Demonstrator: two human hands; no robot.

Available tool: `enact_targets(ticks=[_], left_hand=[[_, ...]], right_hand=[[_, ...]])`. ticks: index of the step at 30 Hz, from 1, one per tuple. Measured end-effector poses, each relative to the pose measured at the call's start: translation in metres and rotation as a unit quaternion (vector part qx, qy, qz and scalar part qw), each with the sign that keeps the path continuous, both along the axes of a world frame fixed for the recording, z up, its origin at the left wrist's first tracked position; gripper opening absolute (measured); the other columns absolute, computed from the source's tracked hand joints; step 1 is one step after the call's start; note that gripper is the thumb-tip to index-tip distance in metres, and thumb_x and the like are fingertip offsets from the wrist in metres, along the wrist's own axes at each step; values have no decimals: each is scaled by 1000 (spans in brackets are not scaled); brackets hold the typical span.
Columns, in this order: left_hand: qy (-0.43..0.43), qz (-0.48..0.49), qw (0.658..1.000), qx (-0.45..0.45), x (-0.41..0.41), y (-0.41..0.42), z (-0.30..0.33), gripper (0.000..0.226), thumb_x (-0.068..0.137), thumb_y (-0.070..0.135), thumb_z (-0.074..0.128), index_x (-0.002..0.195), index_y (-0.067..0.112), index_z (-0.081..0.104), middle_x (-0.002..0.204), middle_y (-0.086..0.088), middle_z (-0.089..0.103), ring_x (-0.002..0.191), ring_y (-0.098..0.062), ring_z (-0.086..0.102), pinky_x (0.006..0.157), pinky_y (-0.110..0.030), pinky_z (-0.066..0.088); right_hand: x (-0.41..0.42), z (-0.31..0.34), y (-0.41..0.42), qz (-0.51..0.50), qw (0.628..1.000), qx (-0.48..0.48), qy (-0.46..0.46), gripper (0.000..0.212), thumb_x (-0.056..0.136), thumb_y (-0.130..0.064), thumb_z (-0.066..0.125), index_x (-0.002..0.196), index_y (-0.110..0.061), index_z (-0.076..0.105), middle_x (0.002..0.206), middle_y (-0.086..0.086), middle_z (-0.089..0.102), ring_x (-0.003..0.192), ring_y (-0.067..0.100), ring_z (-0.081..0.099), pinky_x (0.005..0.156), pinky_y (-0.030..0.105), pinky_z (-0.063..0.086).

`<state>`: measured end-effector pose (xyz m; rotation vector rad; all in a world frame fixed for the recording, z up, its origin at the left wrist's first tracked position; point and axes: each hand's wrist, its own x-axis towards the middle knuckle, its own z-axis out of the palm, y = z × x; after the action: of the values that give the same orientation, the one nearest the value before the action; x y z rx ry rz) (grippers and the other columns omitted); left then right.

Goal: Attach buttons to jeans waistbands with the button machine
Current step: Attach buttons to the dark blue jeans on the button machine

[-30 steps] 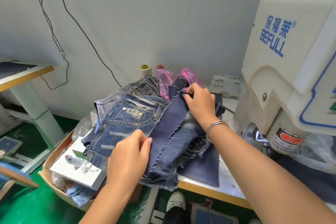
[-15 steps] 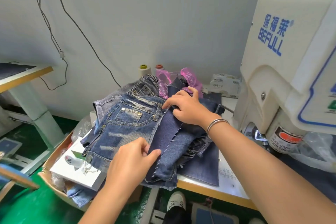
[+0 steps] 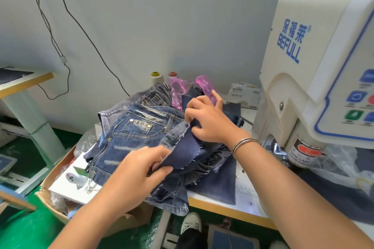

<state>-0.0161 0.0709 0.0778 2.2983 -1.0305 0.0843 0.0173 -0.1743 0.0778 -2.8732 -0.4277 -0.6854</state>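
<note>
Over the last second my right hand (image 3: 210, 121) came back from the far end of the dark denim piece (image 3: 186, 149), by the pink bag (image 3: 202, 85), toward its middle and bunched the frayed edge up against the jeans (image 3: 137, 133). My left hand (image 3: 139, 170) took the near edge between thumb and fingers and lifted it, so the piece folded over instead of lying flat.

Both arms reach forward – left hand (image 3: 139, 170) pinching, right hand (image 3: 210, 121) curled, thumb and fingers gripping
</note>
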Motion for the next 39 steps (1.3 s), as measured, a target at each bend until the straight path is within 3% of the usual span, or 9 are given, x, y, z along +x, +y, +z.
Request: enact_targets(ticks=[5,8,11,15,20,25,30,36,39], left_hand=[[101,17,995,-17,18,36,12,7,85,30,67,91,34,68,82,12,71,74,-8,65,72,-37,53],[101,34,994,16,43,64,16,32,80,56,59,94,30,71,83,4,73,79,-22,68,78,-49,53],[45,26,998,42,65,78,12,66,74,81,51,92,20,69,79,-3,70,75,-25,65,75,-41,53],[65,-24,997,-29,85,92,9,56,72,77,60,102,32,72,89,6,69,85,-8,65,84,-22,47],[252,-123,958,-55,88,86,5,53,78,53,76,111,11,70,104,-7,69,100,-30,67,83,-27,55],[307,-183,934,-30,60,37,25,55,75,52,78,104,6,71,98,-12,70,95,-30,67,85,-32,53],[327,-202,923,-12,36,-6,39,54,70,53,79,102,10,70,106,-22,68,98,-33,67,89,-41,53],[341,-182,922,30,32,-35,17,56,73,51,72,97,1,66,100,-29,64,86,-33,64,90,-56,47],[357,-174,917,43,41,-37,5,46,77,50,71,92,7,69,93,-20,68,83,-26,64,83,-43,50]], right_hand=[[-20,13,3,62,996,56,-29,8,66,-15,47,71,-18,42,65,-2,47,72,17,47,115,39,13],[-32,17,10,-9,1000,24,-8,11,74,-29,46,81,-21,49,69,-4,51,72,17,48,107,34,12],[-45,19,8,-123,990,-63,33,29,90,-50,47,84,-23,57,77,-1,49,98,19,48,93,36,12],[-89,19,7,-53,987,111,103,43,85,-57,55,75,-15,60,76,2,61,84,13,53,83,20,22],[-153,11,7,0,844,488,222,21,68,-40,73,67,-21,63,58,-7,55,55,6,52,53,17,40],[-194,7,-9,-98,834,513,176,22,58,-42,67,79,-35,68,66,-4,66,61,5,62,55,9,44],[-226,-8,-29,-108,779,602,135,40,49,-23,74,70,-57,68,72,-27,69,69,-15,63,55,10,47],[-231,-39,-52,-65,650,730,199,36,65,-13,66,99,-18,76,99,11,74,91,19,72,66,21,55],[-232,-44,-62,-55,619,746,239,35,73,-8,58,103,-11,75,107,14,72,99,22,69,73,24,55]])
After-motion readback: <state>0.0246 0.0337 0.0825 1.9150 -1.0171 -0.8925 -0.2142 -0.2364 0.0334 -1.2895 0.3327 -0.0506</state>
